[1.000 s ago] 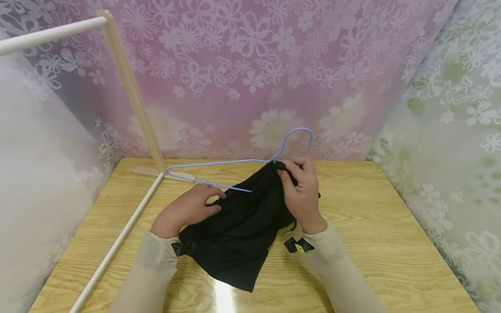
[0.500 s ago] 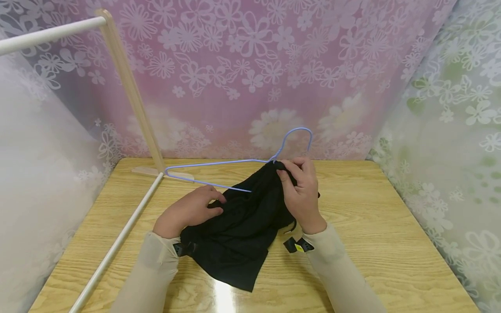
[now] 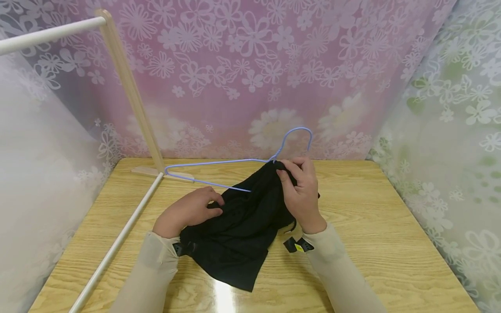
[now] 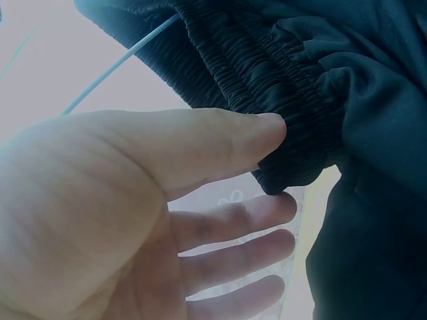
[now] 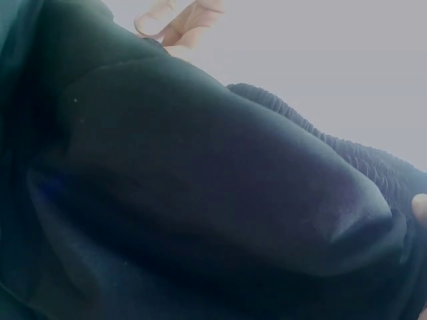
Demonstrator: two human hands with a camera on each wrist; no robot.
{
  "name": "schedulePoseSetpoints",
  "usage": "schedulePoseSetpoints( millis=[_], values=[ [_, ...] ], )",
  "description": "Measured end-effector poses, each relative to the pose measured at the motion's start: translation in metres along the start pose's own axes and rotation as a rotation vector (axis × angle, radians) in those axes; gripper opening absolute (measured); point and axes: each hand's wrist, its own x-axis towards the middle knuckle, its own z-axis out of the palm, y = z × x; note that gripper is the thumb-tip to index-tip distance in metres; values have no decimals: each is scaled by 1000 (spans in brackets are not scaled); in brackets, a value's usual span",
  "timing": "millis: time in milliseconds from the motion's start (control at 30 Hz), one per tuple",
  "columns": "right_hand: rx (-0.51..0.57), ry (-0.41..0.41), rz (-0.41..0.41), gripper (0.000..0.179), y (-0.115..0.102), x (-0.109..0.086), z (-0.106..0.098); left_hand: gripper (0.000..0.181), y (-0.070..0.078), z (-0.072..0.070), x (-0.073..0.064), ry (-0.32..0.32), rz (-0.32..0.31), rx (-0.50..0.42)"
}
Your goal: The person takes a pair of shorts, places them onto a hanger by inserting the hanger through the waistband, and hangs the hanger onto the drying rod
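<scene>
Floral sheeting [image 3: 274,78], pink at the far side, backs a yellow wood-grain table [image 3: 372,226]. Far left stands a rack with a flat, pale wooden post [image 3: 131,91] and smooth white round rods [image 3: 116,243]. At table centre, between the hands, is a black cloth garment [image 3: 235,239] with its loose hem toward the near edge. A thin blue hanger [image 3: 252,160] extends left from it; its lower bar disappears into the garment, and its right end is hidden.

Right hand [image 3: 302,191]: thumb and fingers are clamped on the garment's far edge, beside the base of the hook, apparently to keep cloth and hanger aligned. Left hand [image 3: 192,211]: fingers are nearly straight and apart from the thumb, which lies against the gathered elastic waistband [image 4: 253,80], probably to steady the opening; the pressure applied cannot be told. Texture: the waistband is tightly ribbed, the body smooth with soft folds. A short black cord [image 3: 294,224] hangs at the right side
</scene>
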Motion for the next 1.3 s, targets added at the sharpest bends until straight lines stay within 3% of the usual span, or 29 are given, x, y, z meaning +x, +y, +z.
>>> schedulePoseSetpoints(
  millis=[400, 700, 1000, 1167, 1300],
  values=[
    [-17, -25, -11, 18, 1, 0, -1, 6, -3, -1, -2, 17, 16, -15],
    [-14, -25, 11, 18, 3, -2, -2, 4, -8, -8, -6, 100, -1, -20],
    [-29, -13, 27, 18, 1, -1, -2, 3, -13, -15, -7, 281, -35, -56],
    [-28, -5, 32, 17, 0, 0, -2, 12, -11, -21, -7, 452, -92, -54],
    [-25, -1, 33, 17, 0, 1, -3, 20, -9, -25, -7, 610, -73, -82]
  ],
)
